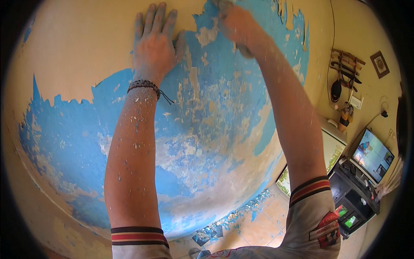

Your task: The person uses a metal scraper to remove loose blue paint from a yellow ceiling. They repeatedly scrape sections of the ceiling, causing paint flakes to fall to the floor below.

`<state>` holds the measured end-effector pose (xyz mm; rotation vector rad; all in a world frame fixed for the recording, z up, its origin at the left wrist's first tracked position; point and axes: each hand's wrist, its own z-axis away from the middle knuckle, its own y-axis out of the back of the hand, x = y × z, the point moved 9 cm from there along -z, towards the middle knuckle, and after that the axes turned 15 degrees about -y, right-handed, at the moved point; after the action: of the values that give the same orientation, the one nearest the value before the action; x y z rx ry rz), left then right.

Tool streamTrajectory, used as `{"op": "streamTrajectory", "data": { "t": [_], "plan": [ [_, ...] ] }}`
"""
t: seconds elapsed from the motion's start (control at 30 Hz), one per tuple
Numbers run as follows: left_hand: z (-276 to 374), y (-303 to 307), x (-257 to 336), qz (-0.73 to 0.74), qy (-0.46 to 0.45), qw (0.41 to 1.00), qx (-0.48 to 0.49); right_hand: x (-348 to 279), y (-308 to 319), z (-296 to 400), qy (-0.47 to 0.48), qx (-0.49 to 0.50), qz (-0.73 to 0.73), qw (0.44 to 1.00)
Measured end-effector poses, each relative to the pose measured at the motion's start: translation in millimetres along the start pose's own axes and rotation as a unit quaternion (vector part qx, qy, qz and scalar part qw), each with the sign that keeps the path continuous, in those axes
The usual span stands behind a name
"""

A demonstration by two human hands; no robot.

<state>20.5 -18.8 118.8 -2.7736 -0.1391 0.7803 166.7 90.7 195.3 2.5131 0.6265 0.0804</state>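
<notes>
A wall with peeling cream paint [74, 48] over blue and bare patches [210, 129] fills the middle of the head view. My left hand [154, 48] lies flat on the wall near the top, fingers apart, holding nothing; a dark braided bracelet [144, 84] is on its wrist, and paint flecks dot the forearm. To its right, my right hand [239, 27] is closed around a scraping tool [245, 51], blurred, its handle end showing below the fist and its other end against the blue surface. The tool's exact kind cannot be told.
Blue and cream paint chips [231, 220] litter the tiled floor [255, 230] along the wall's foot. At the right stand a white cabinet or refrigerator [333, 145], a dark TV stand [352, 194] and a lit television [372, 156]. A wooden rack with blades [347, 69] hangs above.
</notes>
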Motion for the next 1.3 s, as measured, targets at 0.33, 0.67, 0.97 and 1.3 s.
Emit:
{"op": "streamTrajectory", "data": {
  "t": [0.33, 0.67, 0.97, 1.3],
  "plan": [
    [-1, -2, 3, -0.003, -0.004, 1.0, -0.006, 4, 4, -8, 0.087, 0.176, 0.137, 0.971],
    [4, -1, -2, -0.02, 0.007, 1.0, -0.018, -18, 17, -1, 0.146, 0.126, 0.119, 0.974],
    [-9, -6, 5, -0.002, 0.015, 1.0, -0.01, -9, 15, -32, 0.174, 0.183, 0.262, 0.931],
    [-12, -4, 3, 0.004, 0.007, 1.0, 0.002, -13, -5, -58, 0.194, 0.136, 0.486, 0.841]
  ]
}}
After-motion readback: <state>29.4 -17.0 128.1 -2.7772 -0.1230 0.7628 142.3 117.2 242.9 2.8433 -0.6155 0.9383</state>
